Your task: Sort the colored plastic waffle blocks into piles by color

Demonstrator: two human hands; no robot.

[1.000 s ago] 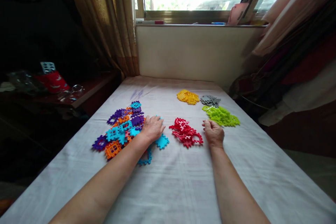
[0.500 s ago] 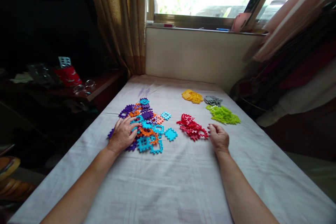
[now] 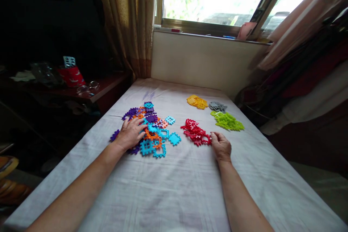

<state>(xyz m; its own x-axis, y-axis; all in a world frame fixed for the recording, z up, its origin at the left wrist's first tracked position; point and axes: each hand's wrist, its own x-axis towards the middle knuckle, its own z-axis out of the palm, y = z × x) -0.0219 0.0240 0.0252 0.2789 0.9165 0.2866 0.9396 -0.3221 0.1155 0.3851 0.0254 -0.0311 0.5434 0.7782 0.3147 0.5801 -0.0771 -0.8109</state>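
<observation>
Far to the left of the red pile, on a dark side table, stand a red container with white figures and a pair of eyeglasses; I can read no lettering or brand there, nor on any of the toothed plastic pieces. Nearer, still left of the red pile, the left hand lies on the mixed heap of purple, orange and cyan pieces, fingers spread fairly wide; whether one is pinched beneath them I can't tell. A second ago that hand covered the heap's right side; now it is over the left, so the cyan frames and one cyan toothed square, just left of the red pile, show plainly. Behind the red pile on the pale sheet sits the yellow pile, and behind it to the right the grey pile. The right hand has hardly shifted: its fingers are drawn in narrow at the red pile's right edge, touching or nearly so, with no piece visibly lifted. Beyond them, to the red pile's right and rear, spreads the lime-green pile
</observation>
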